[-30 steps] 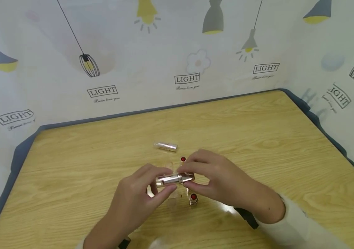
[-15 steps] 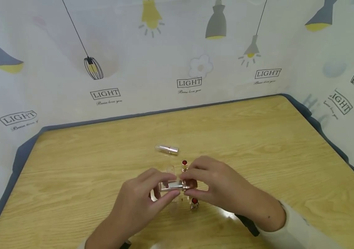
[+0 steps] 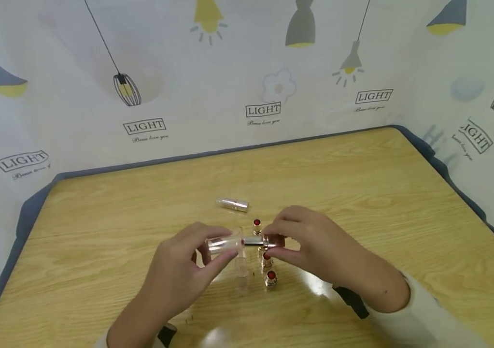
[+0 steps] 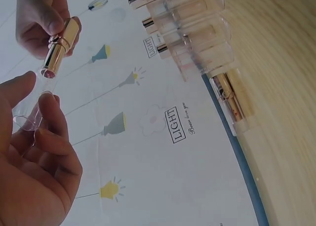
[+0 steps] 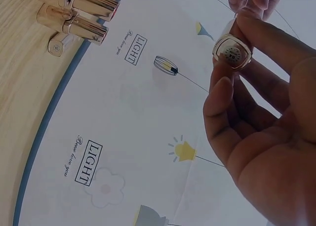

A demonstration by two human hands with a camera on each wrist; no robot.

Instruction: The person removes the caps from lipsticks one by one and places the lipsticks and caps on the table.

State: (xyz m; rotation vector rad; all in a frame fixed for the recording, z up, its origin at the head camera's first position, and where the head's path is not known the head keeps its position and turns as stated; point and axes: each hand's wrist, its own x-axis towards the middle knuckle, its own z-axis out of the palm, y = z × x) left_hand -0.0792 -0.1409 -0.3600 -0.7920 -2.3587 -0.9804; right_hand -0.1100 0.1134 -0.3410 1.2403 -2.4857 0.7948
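My left hand [image 3: 181, 270] holds a clear lipstick cap [image 3: 222, 244] between thumb and fingers, over the middle of the table. Opposite it, my right hand [image 3: 320, 249] pinches a lipstick [image 3: 253, 240] by its rose-gold base, the shiny tube pointing left. The tube's end is right at the cap's mouth, most of its length outside. In the left wrist view the gold lipstick [image 4: 58, 48] lines up with the clear cap [image 4: 24, 115], red showing at its tip. The right wrist view shows the lipstick's base [image 5: 233, 53] end-on, with a round label.
Uncapped lipsticks with red tops stand in a column below the hands, among them a near one [image 3: 271, 277]. Clear caps [image 3: 241, 278] stand in a row to their left. Behind lies a capped lipstick [image 3: 232, 205]. A printed backdrop [image 3: 203, 96] borders the wooden table [image 3: 120, 232].
The lipstick tube has come out of the clear cap, which covered it before. The left hand has moved left with the cap, the right hand slightly right with the lipstick.
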